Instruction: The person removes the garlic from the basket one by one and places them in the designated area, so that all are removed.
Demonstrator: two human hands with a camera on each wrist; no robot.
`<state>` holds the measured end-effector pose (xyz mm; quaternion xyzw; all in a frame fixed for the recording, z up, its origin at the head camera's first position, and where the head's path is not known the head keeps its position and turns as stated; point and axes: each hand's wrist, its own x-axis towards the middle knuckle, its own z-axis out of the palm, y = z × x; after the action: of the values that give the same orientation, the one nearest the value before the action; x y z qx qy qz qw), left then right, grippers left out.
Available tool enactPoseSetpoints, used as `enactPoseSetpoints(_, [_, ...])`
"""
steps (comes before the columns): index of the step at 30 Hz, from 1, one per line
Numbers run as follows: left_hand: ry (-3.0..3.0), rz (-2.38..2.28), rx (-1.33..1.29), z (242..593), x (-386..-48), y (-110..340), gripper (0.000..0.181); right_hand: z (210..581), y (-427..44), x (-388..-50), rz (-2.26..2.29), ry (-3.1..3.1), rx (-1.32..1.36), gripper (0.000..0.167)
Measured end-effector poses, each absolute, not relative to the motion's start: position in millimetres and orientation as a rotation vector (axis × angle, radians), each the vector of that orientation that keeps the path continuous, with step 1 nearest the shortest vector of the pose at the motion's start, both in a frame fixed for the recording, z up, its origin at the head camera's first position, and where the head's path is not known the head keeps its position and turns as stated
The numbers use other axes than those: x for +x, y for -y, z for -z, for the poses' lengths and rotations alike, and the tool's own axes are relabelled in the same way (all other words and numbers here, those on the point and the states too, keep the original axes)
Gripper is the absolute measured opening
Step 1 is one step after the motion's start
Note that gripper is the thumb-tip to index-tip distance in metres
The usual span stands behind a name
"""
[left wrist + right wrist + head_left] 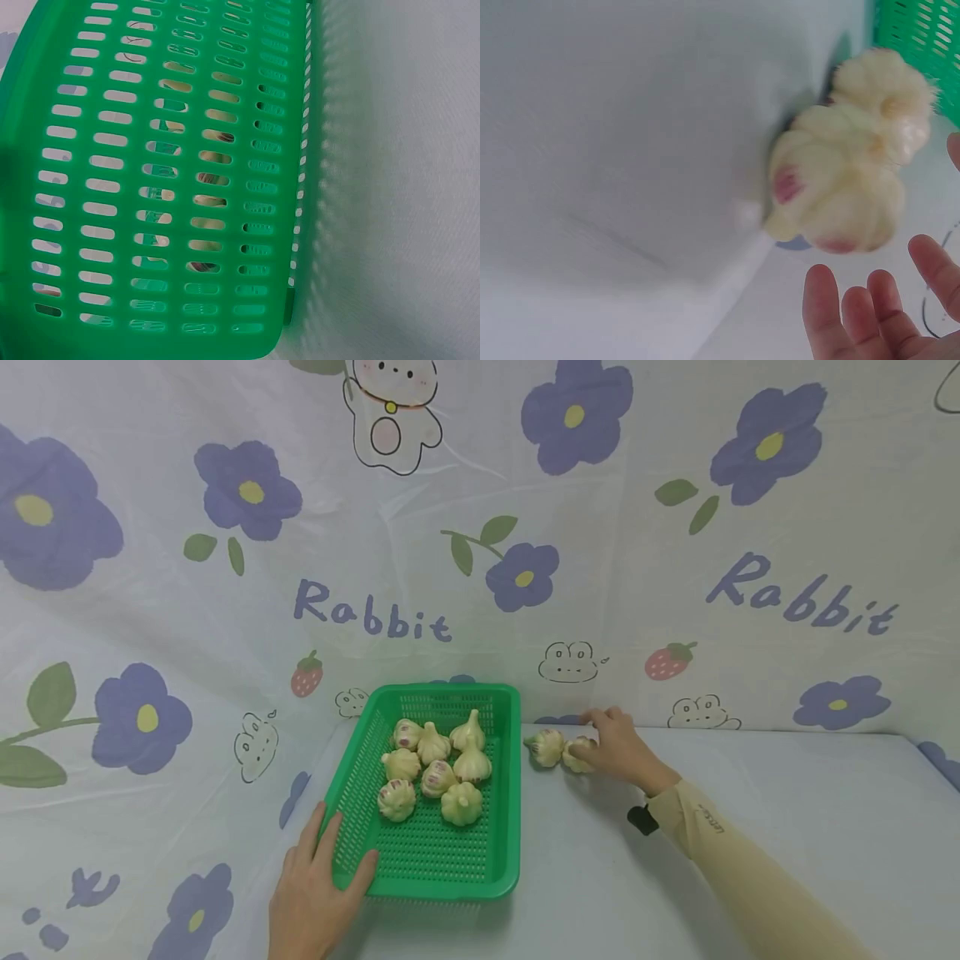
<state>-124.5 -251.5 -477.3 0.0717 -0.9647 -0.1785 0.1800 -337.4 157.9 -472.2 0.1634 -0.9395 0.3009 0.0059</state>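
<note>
My left hand [315, 885] rests at the near left corner of a green plastic basket [512, 827], fingers along the left side and thumb by the near rim. Several garlic bulbs [437, 778] lie inside. Right of the basket, two more garlic bulbs sit side by side: one nearer the basket [547, 748], the other [840, 187] close to my right hand [626, 752]. The right wrist view shows spread fingers [821, 300] just apart from that bulb, holding nothing. Only the basket's slotted wall [135, 180] fills the left wrist view; the left hand is out of sight there.
A white table surface [585, 877] extends under the basket and to the right. Behind it and at the left hangs a white cloth [622, 552] printed with purple flowers, rabbits and lettering. A small black object [642, 819] shows at the right wrist.
</note>
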Motion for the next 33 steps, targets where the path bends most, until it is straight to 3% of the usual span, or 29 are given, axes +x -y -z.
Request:
enactPoseSetpoints(13, [2.737, 0.535, 0.21, 476, -122, 252, 0.077, 447, -149, -325, -0.944, 2.86, 0.588, 0.053])
enactPoseSetpoints(27, [2.734, 0.538, 0.197, 478, -125, 251, 0.077, 427, -105, -299, -0.96, 2.724, 0.751, 0.043])
enactPoseSetpoints(33, [2.741, 0.537, 0.203, 476, -123, 250, 0.078, 420, -86, -287, -0.944, 2.708, 0.817, 0.048])
